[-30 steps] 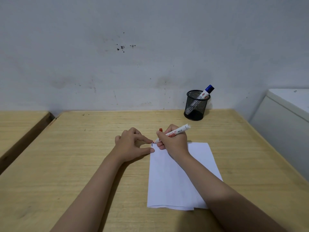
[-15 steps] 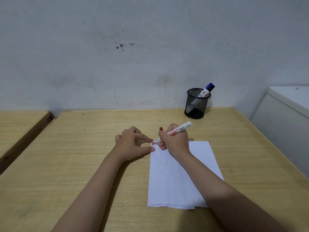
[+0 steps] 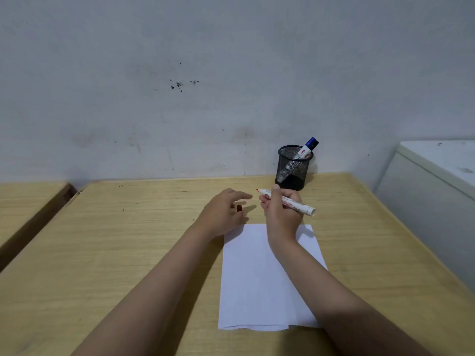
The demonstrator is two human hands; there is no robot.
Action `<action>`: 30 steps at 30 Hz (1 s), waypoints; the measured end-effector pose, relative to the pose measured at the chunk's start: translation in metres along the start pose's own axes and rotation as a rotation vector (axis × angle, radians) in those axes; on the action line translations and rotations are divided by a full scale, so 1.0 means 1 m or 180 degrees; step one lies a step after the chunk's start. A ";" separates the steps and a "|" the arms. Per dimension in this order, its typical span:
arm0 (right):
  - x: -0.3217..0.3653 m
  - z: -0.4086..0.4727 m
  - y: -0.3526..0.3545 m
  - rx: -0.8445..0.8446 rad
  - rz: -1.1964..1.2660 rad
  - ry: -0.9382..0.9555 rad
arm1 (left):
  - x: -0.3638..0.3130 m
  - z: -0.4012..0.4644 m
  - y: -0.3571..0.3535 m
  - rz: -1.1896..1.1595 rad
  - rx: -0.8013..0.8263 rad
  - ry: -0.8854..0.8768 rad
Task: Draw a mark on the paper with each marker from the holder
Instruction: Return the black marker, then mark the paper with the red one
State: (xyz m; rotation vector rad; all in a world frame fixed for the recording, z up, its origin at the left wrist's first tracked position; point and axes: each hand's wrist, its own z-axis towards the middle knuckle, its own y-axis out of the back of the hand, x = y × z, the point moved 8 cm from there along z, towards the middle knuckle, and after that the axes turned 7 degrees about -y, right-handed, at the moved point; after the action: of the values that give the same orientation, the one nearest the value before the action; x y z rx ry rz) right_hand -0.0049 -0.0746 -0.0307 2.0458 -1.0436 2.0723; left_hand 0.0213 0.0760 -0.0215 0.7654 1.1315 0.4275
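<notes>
In the mesh holder point(image 3: 293, 168), one blue-capped marker point(image 3: 306, 149), leaning right.

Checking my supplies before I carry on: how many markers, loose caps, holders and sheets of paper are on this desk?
Markers: 2, the red one in the right hand, the blue-capped one in the holder
Loose caps: 1, red cap at the left hand
Holders: 1, mesh holder
Paper: 1 sheet
Total: 5
</notes>
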 end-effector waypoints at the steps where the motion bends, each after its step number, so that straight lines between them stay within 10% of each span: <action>1: 0.004 -0.001 -0.001 0.0050 -0.0064 0.0017 | -0.001 0.006 0.000 0.0124 -0.0046 0.0015; 15: 0.073 -0.021 0.018 0.0419 -0.0538 0.0521 | -0.028 -0.015 0.014 -0.3442 -0.0616 0.0738; 30: 0.087 -0.053 0.010 0.0693 -0.0670 0.0629 | -0.065 -0.045 0.021 -0.3683 -0.0416 0.0617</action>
State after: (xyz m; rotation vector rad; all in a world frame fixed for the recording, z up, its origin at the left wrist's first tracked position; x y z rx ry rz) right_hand -0.0667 -0.0931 0.0492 1.8898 -0.5696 2.3001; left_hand -0.0437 0.0617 0.0260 -0.1242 1.5083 -0.4104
